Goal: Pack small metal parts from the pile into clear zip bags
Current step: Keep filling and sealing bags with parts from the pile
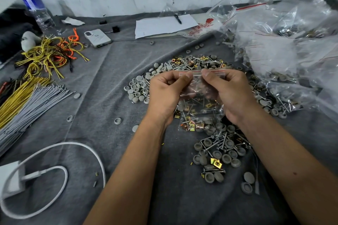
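A clear zip bag (199, 113) with a red-lined seal hangs between my hands above the grey cloth. Inside it lie screws, gold clips and grey caps. My left hand (166, 95) pinches the left end of the seal strip with thumb and fingers. At the strip's right part, my right hand (228, 93) pinches it the same way. Behind the bag spreads the main pile of parts (186, 64): screws, gold clips, grey caps. A smaller pile (219, 151) lies in front of the bag, near my right forearm.
Filled clear bags (285, 56) are heaped at the right. Bundles of yellow, orange and grey ties (42, 67) lie at the left, with a phone (97, 38), a water bottle (36, 12) and paper with a pen (164, 23) behind. A white charger cable (54, 170) curls at front left.
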Available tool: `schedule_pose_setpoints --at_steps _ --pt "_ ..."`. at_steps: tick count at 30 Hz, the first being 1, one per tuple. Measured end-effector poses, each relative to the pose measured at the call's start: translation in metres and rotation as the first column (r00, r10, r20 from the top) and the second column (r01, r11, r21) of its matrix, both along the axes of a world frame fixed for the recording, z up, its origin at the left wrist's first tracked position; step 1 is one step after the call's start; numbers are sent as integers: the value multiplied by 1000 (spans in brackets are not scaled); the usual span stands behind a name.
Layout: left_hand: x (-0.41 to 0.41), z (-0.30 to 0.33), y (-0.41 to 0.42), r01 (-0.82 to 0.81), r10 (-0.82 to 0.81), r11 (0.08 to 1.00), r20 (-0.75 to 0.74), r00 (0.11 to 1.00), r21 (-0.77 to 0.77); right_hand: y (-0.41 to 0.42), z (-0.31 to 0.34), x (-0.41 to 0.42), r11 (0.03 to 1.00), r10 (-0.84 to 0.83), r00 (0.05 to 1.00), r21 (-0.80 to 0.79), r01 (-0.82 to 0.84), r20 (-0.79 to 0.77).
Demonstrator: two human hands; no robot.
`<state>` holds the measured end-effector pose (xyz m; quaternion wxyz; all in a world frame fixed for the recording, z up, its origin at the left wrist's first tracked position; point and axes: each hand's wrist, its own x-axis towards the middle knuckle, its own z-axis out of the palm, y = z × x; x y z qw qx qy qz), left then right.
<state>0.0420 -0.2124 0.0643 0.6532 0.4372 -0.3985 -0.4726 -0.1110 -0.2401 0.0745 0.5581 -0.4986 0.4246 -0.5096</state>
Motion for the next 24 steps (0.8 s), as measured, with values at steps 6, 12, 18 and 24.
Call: schedule_pose_setpoints --at_steps 6,12,18,24 --pt "0 0 -1 14 -13 1000 11 1000 -22 0 -1 0 999 21 1000 -25 -20 11" --pt "-1 0 0 49 -49 999 0 999 2 0 -2 0 998 37 999 -55 -37 -1" --pt "-1 -1 -1 -4 5 1000 31 999 -24 1 -1 1 996 52 999 -69 -52 -14" --pt "-2 -1 1 8 -7 1000 25 1000 -13 3 1 0 995 51 999 -86 -51 0"
